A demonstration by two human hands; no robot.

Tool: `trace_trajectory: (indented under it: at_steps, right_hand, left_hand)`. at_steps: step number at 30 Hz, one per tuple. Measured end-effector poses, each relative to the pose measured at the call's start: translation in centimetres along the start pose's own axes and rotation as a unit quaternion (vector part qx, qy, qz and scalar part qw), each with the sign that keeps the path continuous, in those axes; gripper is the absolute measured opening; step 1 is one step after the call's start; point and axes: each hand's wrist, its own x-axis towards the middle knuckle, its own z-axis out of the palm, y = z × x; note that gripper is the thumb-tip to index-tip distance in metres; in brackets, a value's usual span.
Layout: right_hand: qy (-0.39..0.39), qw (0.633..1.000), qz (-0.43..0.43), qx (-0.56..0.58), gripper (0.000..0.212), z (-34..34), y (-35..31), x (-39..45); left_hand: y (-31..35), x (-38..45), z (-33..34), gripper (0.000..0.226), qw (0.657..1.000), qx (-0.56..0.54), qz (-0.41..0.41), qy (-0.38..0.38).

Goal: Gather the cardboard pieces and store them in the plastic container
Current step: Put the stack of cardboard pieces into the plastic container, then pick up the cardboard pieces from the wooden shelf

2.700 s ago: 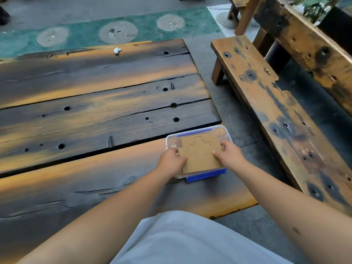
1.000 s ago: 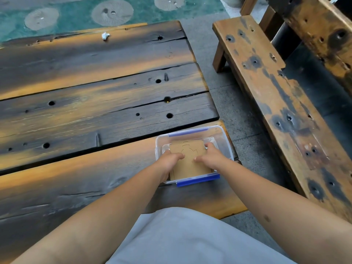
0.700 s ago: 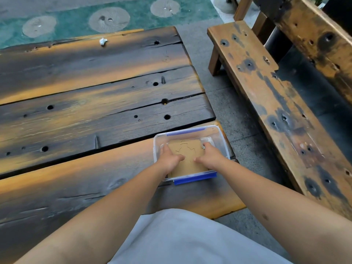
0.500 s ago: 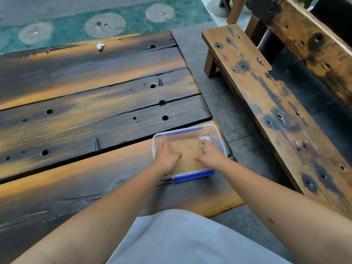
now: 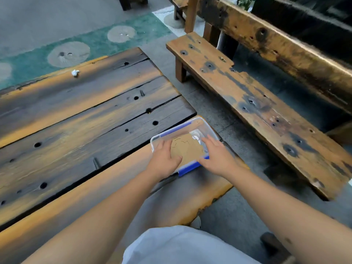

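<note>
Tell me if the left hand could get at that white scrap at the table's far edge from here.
Probably, with a stretch. The left hand rests on the cardboard in the container; bare planks lie between it and the scrap.

Soft, even daylight, no hard shadows anywhere. The desk (image 5: 80, 119) shows a dull orange sheen along its planks, with the dark grain between staying flat and matte. A weak sheen sits on the clear wall of the plastic container (image 5: 206, 128). The whole frame is slightly smeared, worst on the bench (image 5: 266, 115) at right and on the forearms at the bottom. The wide lens bends the plank edges outward toward the corners.
</note>
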Motion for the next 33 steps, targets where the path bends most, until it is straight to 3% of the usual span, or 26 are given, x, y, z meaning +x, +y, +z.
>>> trace_trajectory:
  at_steps: [6, 14, 20, 33]
  right_hand:
    - [0.071, 0.994, 0.078, -0.025, 0.084, 0.7, -0.9, -7.2]
    - [0.140, 0.969, 0.202, -0.032, 0.086, 1.5, 0.1, -19.6]
    - [0.195, 0.931, 0.308, -0.028, 0.090, 1.3, 3.2, -29.4]
    - [0.276, 0.821, 0.499, 0.014, 0.092, 2.4, 10.9, -49.6]
  left_hand:
    - [0.2, -2.8, -0.9, 0.060, 0.982, 0.125, 0.133, -0.054]
    - [4.7, -8.0, 2.8, 0.085, 0.902, 0.288, 0.301, -0.117]
    - [10.9, -12.3, 8.8, 0.088, 0.845, 0.318, 0.398, -0.165]
    - [23.7, -24.5, 24.2, 0.089, 0.680, 0.358, 0.592, -0.244]
